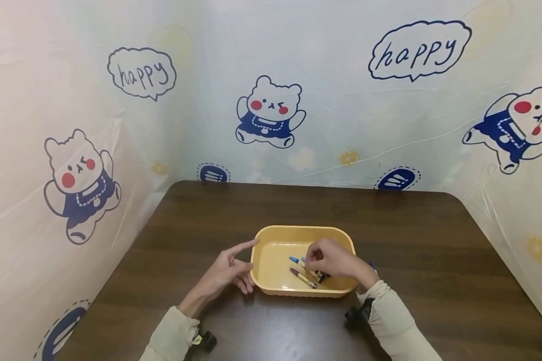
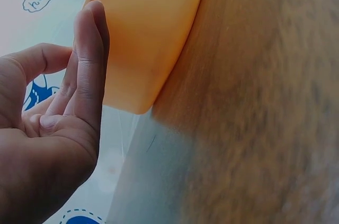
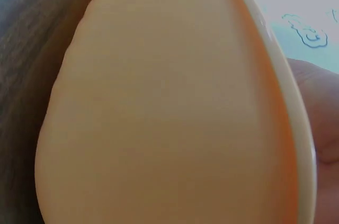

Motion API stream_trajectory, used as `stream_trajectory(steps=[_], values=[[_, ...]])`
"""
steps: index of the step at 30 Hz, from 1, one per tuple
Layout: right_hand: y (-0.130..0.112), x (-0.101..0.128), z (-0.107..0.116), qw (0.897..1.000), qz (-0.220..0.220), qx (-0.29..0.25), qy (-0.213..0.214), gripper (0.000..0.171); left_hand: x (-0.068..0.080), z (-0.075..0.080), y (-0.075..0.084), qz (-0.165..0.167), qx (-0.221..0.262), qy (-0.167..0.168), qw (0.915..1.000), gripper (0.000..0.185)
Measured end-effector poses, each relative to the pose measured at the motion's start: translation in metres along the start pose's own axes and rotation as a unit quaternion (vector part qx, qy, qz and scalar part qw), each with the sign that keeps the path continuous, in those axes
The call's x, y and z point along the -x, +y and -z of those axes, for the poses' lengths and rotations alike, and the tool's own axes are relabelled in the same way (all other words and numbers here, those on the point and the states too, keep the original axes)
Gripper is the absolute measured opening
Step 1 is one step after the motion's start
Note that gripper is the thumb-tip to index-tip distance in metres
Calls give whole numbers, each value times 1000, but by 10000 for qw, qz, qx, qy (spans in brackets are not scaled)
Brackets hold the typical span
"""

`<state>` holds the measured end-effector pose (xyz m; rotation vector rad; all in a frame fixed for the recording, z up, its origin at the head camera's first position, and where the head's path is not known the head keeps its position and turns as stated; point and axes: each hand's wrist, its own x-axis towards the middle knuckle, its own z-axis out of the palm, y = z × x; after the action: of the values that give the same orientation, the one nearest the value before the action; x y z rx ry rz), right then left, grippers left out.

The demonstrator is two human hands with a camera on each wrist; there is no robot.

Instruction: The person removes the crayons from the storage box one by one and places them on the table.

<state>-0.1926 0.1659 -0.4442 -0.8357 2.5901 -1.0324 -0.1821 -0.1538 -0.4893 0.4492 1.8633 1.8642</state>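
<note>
A yellow plastic bin (image 1: 271,228) stands on the table with several crayons inside. One crayon with a dark tip (image 1: 303,278) lies apart at the front, and a blue-tipped crayon (image 1: 294,260) lies behind it. My left hand (image 1: 223,273) touches the bin's left end, index finger extended to the rim and thumb lower down; the left wrist view shows this hand (image 2: 79,91) beside the bin wall. My right hand (image 1: 331,258) reaches over the right rim, fingers curled down at the crayons, a light blue tip beside the fingertips. Whether they pinch a crayon is hidden.
The dark wooden table (image 1: 208,210) carries the bin near its middle. A printed curtain (image 1: 334,110) with bears and "happy" bubbles closes off the back and both sides. In the right wrist view the bin's outer wall (image 3: 159,97) covers most of the picture.
</note>
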Motion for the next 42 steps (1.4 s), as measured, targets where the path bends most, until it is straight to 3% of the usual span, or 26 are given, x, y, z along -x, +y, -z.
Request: stream_trajectory(steps=[8,13,22,30,42], values=[[6,0,7,9998,-148,35,147,1,0,-1,-2,40,4,54,10000,62],[3,-1,9,9994,-110,111,309,11,1,0,-2,9,-10,60,10000,62],[-3,0,14,9988,-10,119,479,4,-2,2,4,-11,-6,31,10000,63],[-4,11,11,9994,49,-262,230,4,3,-1,-2,47,67,-105,9999,62],[-5,14,15,9988,87,-235,411,5,3,1,1,-6,87,-99,9999,62]])
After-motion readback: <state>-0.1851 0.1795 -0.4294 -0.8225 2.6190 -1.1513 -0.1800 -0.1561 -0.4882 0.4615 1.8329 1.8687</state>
